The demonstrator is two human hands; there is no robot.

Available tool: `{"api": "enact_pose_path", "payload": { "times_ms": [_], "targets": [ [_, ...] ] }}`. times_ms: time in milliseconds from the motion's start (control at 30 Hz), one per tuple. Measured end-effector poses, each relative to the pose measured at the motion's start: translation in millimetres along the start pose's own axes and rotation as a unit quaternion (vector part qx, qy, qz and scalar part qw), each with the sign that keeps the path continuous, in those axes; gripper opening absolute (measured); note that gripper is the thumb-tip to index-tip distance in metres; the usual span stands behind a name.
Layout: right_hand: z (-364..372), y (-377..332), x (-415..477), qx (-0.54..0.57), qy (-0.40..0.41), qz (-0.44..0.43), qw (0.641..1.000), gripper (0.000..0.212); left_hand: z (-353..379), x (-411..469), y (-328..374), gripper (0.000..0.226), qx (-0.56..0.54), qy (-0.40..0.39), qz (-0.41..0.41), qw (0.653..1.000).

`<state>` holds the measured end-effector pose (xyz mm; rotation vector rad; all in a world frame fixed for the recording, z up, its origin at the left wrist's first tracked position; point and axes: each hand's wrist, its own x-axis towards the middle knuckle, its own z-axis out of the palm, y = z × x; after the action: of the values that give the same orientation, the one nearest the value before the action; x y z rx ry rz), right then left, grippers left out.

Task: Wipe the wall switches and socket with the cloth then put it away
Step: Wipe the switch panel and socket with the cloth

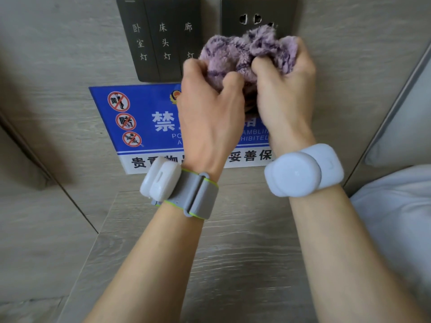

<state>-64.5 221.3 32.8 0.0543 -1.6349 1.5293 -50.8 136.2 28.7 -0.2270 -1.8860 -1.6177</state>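
A fluffy purple cloth [247, 52] is bunched up between both of my hands, in front of the wall. My left hand [207, 101] grips its lower left part and my right hand [286, 89] grips its right side. Behind it on the wall sits a dark switch panel [156, 38] with three rockers marked in white characters. To its right is a dark socket [251, 17]; the cloth covers the socket's lower half and the right edge of the switch panel.
A blue and white warning sign [137, 127] is fixed to the wall below the switches. A wood-grain shelf top [233, 252] lies under my forearms. White bedding [401, 217] and a pillow sit at the right. Both wrists wear white devices on bands.
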Motion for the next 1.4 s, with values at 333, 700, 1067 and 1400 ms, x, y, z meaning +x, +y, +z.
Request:
{"api": "enact_pose_path", "payload": {
  "times_ms": [333,700,1067,1400],
  "targets": [
    [8.7,0.0,-6.7,0.0,0.024,0.029,0.999,0.009,-3.9,1.1,-2.6,0.012,0.015,-0.004,-0.002,1.0],
    [3.0,1.3,-4.6,0.015,0.065,0.029,0.997,0.01,-0.2,-1.7,-4.3,0.015,0.007,-0.053,0.008,0.999],
    [0.1,-1.7,-3.6,0.063,0.085,-0.033,0.994,0.012,-0.4,-3.1,2.4,0.032,-0.004,-0.039,0.066,0.997],
    [-12.4,2.6,14.9,0.123,0.078,-0.08,0.986,0.014,11.0,-10.6,5.5,0.066,0.028,-0.149,0.145,0.978]
  ]
}}
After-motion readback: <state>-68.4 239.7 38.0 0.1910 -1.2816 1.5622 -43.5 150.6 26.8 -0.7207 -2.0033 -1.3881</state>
